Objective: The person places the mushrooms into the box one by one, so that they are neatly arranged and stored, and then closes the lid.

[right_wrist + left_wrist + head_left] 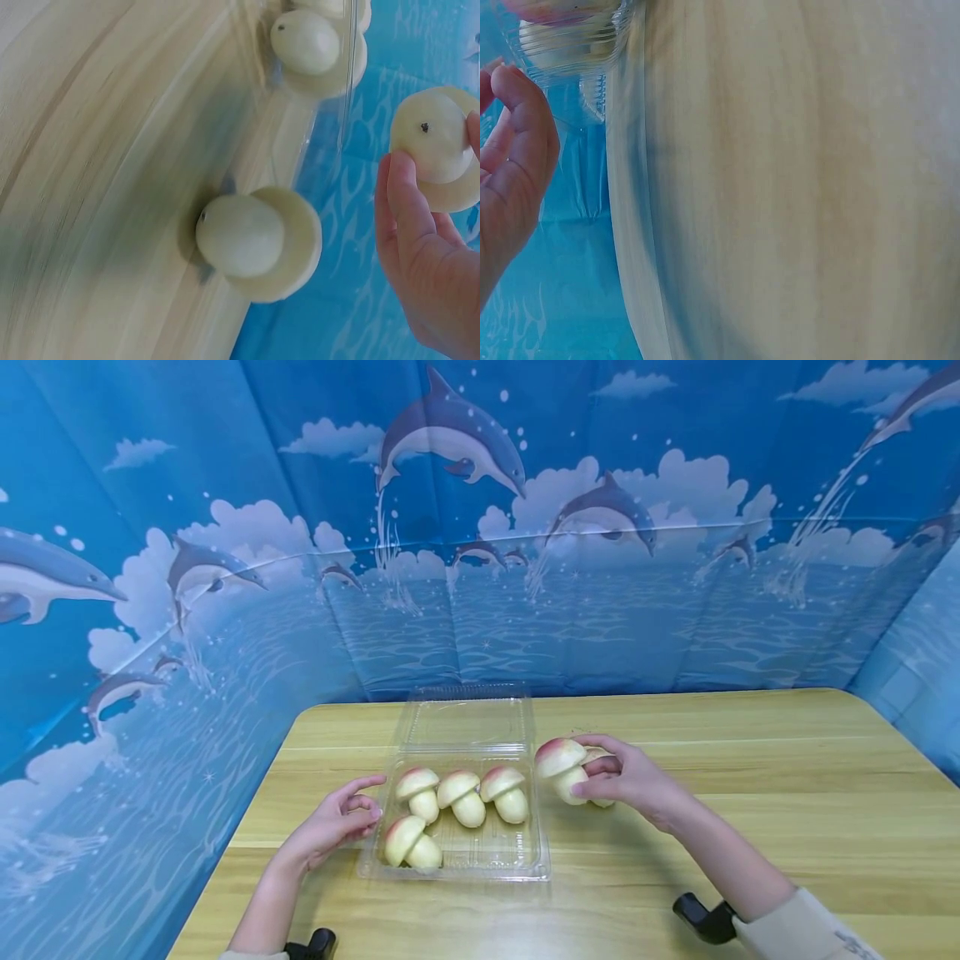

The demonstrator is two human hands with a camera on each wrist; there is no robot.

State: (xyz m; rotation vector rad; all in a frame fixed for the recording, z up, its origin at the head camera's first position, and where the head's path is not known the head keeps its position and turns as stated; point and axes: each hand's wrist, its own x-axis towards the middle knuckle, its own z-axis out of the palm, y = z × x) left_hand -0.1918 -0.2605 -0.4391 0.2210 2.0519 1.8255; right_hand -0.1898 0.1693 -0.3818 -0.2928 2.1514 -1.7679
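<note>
My right hand pinches a toy mushroom with a pink-tinged cap and cream stem, just right of a clear plastic clamshell box. In the right wrist view, the held mushroom is raised and shows a dark spot on its stem end. A second mushroom lies on the table below it, mostly hidden behind my hand in the head view. Inside the box, three mushrooms form the back row and one mushroom lies front left. My left hand, fingers loosely bent, has its fingertips right at the box's left rim.
The box's lid is folded back on the wooden table. A blue dolphin-print curtain stands behind and to both sides. A black wrist mount shows on the right arm.
</note>
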